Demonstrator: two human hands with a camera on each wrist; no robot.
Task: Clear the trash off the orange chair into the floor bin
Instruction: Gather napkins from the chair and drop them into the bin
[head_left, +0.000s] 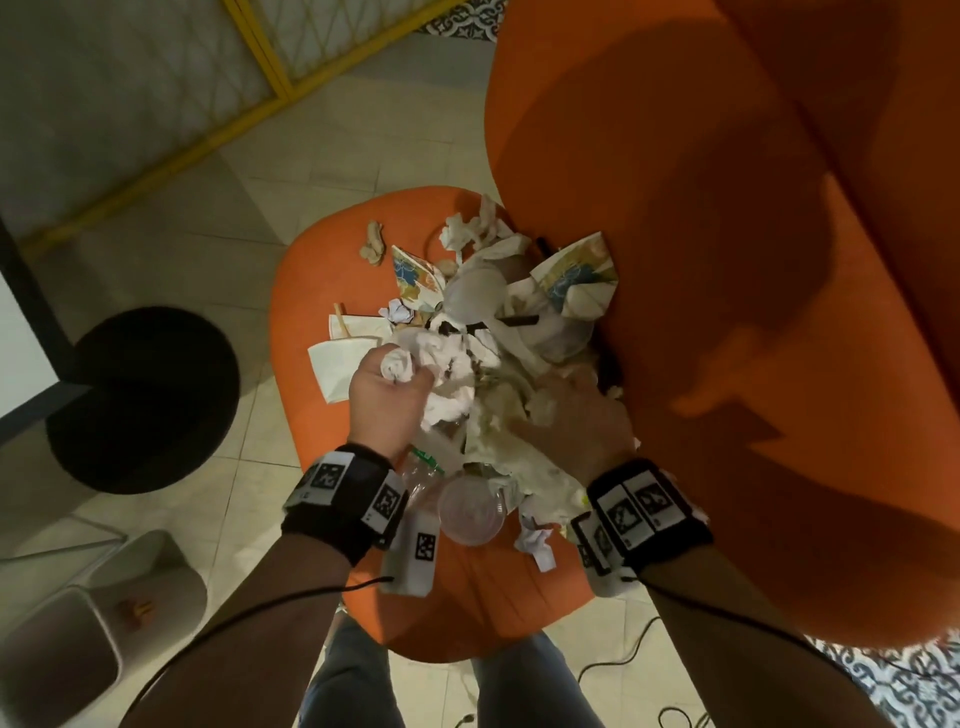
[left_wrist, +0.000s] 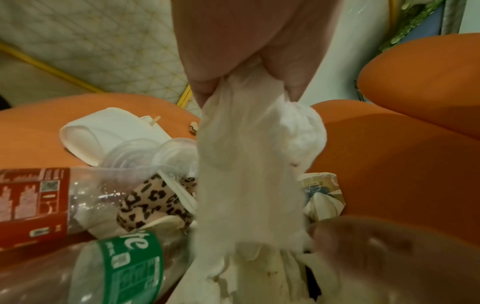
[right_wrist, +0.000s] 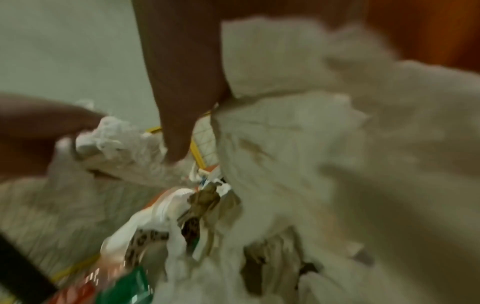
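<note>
A heap of trash covers the seat of the orange chair: crumpled tissues, flowered napkins, clear plastic cups and lids, and two plastic bottles. My left hand is over the heap's left side. It grips a white tissue wad, which hangs from the pinching fingertips in the left wrist view as the tissue. In shadow by the backrest, my right hand grasps stained white paper, bunched against its thumb. The grey floor bin stands at the lower left.
A black round stool sits on the tiled floor left of the chair. Near my left wrist lie a red-label bottle, a green-label bottle, a leopard-print scrap and a white paper container. Cables trail by my feet.
</note>
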